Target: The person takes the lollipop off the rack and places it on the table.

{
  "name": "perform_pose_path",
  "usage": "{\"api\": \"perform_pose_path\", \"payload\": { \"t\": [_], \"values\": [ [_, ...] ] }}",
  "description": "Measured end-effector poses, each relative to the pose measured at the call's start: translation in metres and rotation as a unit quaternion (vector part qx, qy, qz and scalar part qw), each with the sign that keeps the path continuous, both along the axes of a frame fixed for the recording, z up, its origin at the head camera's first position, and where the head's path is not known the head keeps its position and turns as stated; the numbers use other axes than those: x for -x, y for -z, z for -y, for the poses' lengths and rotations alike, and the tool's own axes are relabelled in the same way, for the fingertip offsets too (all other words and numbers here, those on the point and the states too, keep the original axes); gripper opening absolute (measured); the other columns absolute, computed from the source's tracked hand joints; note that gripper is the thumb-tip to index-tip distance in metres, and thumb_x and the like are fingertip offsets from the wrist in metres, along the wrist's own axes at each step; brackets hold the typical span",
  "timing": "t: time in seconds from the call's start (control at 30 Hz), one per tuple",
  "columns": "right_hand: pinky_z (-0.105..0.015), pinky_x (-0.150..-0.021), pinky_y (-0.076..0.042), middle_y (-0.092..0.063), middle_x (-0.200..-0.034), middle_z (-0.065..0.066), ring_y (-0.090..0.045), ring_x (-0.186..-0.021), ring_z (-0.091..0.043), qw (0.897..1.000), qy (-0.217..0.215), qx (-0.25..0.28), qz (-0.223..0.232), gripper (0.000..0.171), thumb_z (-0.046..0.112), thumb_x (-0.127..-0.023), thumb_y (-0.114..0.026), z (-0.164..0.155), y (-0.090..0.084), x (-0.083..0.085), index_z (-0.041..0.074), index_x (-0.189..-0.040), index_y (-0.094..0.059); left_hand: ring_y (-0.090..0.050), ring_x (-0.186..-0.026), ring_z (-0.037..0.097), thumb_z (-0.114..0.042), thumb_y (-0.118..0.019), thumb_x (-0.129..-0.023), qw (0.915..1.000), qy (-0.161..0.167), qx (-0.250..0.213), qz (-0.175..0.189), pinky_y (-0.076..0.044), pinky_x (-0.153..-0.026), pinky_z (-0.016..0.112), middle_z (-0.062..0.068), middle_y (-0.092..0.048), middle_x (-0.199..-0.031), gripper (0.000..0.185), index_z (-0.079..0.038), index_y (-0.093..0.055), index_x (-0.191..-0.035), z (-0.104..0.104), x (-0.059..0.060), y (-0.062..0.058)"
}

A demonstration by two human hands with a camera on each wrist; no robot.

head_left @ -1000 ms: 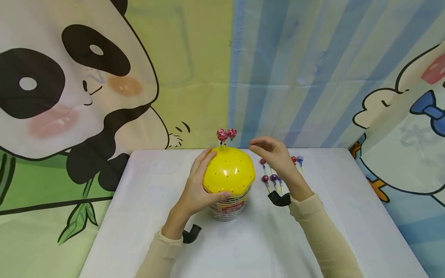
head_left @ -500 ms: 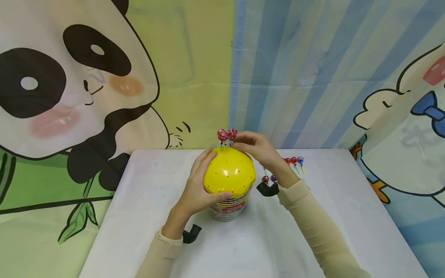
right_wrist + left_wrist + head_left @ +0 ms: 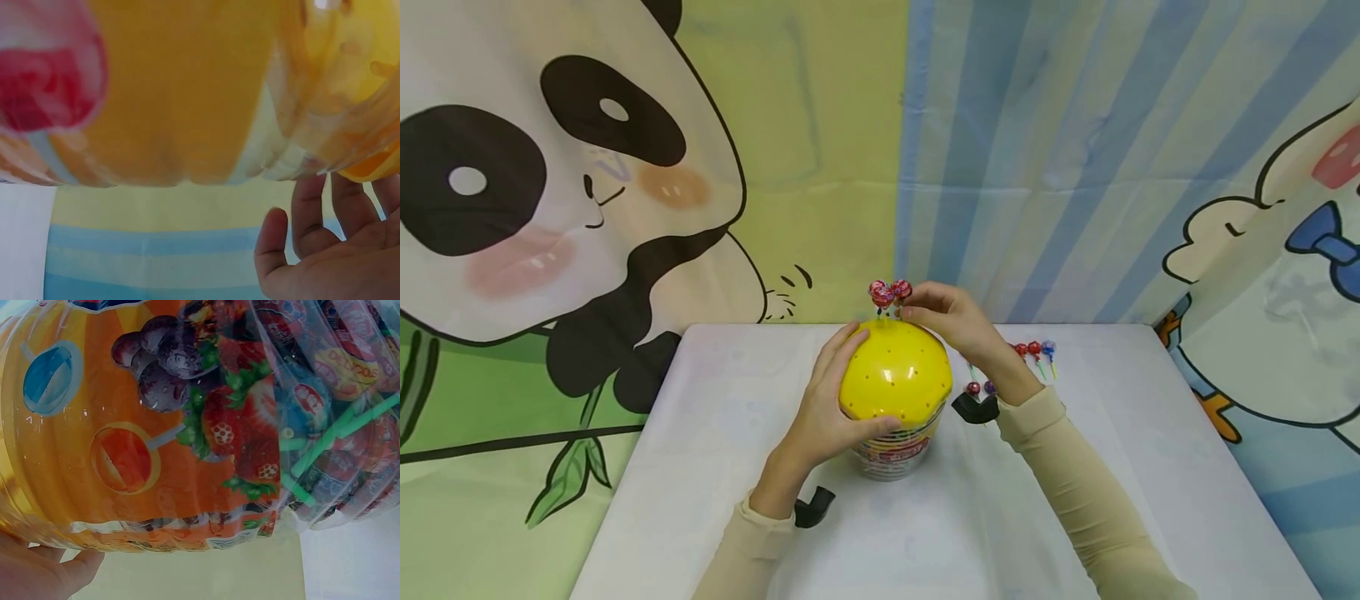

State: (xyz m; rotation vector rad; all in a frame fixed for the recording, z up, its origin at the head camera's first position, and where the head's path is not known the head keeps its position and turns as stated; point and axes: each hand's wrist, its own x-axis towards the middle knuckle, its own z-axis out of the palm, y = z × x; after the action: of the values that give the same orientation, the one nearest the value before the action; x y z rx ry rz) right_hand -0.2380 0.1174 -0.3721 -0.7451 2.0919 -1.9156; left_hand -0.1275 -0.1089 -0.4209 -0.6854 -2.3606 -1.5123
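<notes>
A clear ribbed candy jar (image 3: 891, 461) stands on the table, topped by a domed yellow lid (image 3: 895, 367) dotted with small holes. My left hand (image 3: 812, 425) grips the lid's left side, thumb along the near edge. Red-wrapped lollipops (image 3: 880, 292) stick up from the lid's far part. Thumb and fingers of my right hand (image 3: 962, 329) pinch the stick of the right-hand lollipop (image 3: 901, 289), just above the lid. Wrapped candies and green sticks (image 3: 337, 434) show through the jar wall in the left wrist view. The right wrist view hides the pinched stick.
Several loose lollipops (image 3: 1034, 347) lie on the white table (image 3: 737, 400) to the right, partly covered by my right forearm. Behind the table's back edge hangs a printed cloth (image 3: 820, 167) with a panda and stripes.
My right hand has come left from beside the lid to the lollipop at the top, and stays there since half a second ago. The left hand keeps its grip on the lid.
</notes>
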Motion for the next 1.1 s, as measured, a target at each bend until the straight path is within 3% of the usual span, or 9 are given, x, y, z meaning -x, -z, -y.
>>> {"api": "perform_pose_path", "payload": {
  "t": [0.23, 0.3, 0.4, 0.6, 0.8, 1.1],
  "values": [
    [-0.05, -0.101, -0.046, -0.066, -0.112, -0.014, -0.059, -0.109, -0.036, 0.998, 0.009, 0.045, -0.04, 0.021, 0.012, -0.099, -0.064, -0.002, -0.001, 0.0, -0.003, -0.114, -0.064, -0.033, -0.14, 0.022, -0.058, -0.084, -0.072, 1.0, 0.002, 0.0, -0.006, -0.043, -0.103, 0.054, -0.004, -0.018, -0.163, 0.103, -0.033, -0.03, -0.157, -0.001, 0.001, 0.0],
    [-0.047, -0.103, -0.045, -0.066, -0.114, -0.015, -0.058, -0.111, -0.035, 0.998, 0.022, 0.044, -0.041, 0.022, 0.014, -0.1, -0.064, -0.006, -0.003, -0.002, -0.002, -0.115, -0.064, -0.033, -0.14, 0.022, -0.057, -0.085, -0.071, 1.0, 0.003, -0.001, -0.007, -0.043, -0.103, 0.054, -0.003, -0.018, -0.163, 0.104, -0.033, -0.03, -0.157, -0.001, 0.001, 0.0],
    [-0.048, -0.104, -0.043, -0.065, -0.116, -0.016, -0.059, -0.112, -0.03, 0.998, 0.042, 0.032, -0.042, 0.025, 0.019, -0.1, -0.065, -0.014, -0.005, -0.007, 0.0, -0.115, -0.064, -0.033, -0.14, 0.023, -0.054, -0.087, -0.071, 1.0, 0.003, -0.003, -0.005, -0.043, -0.102, 0.054, 0.0, -0.019, -0.163, 0.104, -0.034, -0.031, -0.156, -0.001, 0.002, 0.0],
    [-0.049, -0.097, -0.048, -0.068, -0.113, -0.01, -0.059, -0.11, -0.034, 0.994, 0.085, -0.028, -0.057, 0.023, 0.027, -0.098, -0.067, -0.039, -0.001, -0.021, 0.011, -0.113, -0.069, -0.036, -0.139, 0.024, -0.05, -0.088, -0.07, 1.0, -0.004, -0.003, -0.001, -0.045, -0.1, 0.054, -0.001, -0.019, -0.163, 0.103, -0.035, -0.032, -0.156, -0.001, 0.001, 0.001],
    [-0.04, -0.084, -0.053, -0.069, -0.109, -0.004, -0.059, -0.1, -0.03, 0.981, 0.136, -0.108, -0.083, 0.022, 0.028, -0.098, -0.067, -0.074, 0.015, -0.036, 0.012, -0.113, -0.071, -0.037, -0.138, 0.024, -0.048, -0.089, -0.069, 0.9999, -0.01, -0.003, -0.001, -0.046, -0.099, 0.054, -0.003, -0.019, -0.163, 0.103, -0.036, -0.033, -0.155, -0.001, 0.0, 0.001],
    [-0.036, -0.081, -0.052, -0.069, -0.113, -0.01, -0.061, -0.096, -0.02, 0.963, 0.199, -0.175, -0.047, 0.031, 0.03, -0.099, -0.065, -0.131, 0.063, -0.052, 0.007, -0.119, -0.069, -0.037, -0.138, 0.024, -0.047, -0.089, -0.069, 0.9999, -0.006, -0.006, 0.007, -0.045, -0.1, 0.054, -0.006, -0.018, -0.163, 0.104, -0.037, -0.032, -0.155, -0.002, 0.0, 0.001]
  ]
}}
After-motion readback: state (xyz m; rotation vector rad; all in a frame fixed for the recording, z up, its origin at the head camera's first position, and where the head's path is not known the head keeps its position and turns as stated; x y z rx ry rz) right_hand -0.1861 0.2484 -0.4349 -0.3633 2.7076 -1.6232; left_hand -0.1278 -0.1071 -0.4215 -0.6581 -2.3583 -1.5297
